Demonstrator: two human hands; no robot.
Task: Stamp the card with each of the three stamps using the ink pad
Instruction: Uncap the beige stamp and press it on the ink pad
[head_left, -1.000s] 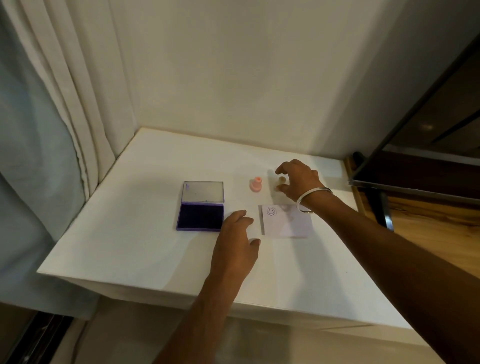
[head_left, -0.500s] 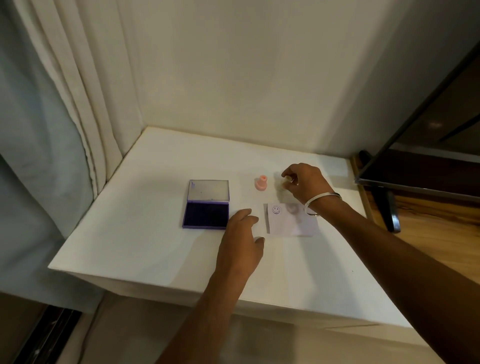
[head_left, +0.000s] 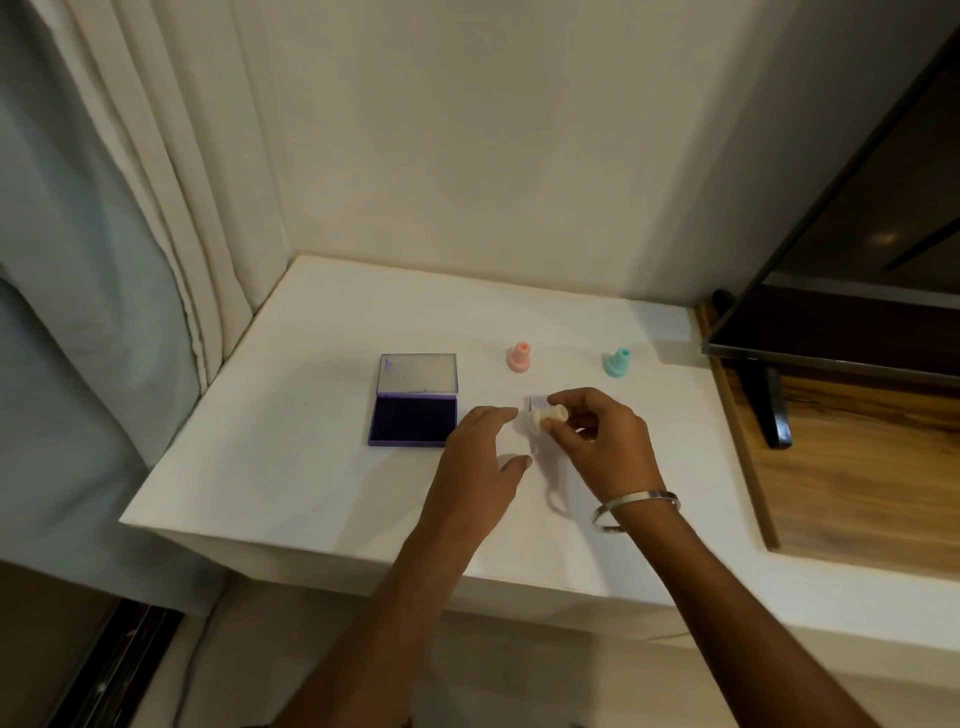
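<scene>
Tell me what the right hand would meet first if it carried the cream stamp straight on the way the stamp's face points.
Probably the left hand: the right hand holds the cream stamp on its side, face pointing left at those fingertips. Beyond them lies the open ink pad. Height difference is unclear.

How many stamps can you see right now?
3: a pink plastic stamp upright behind the card, a teal plastic stamp upright at far right, a cream stamp held sideways in the right hand.
</scene>
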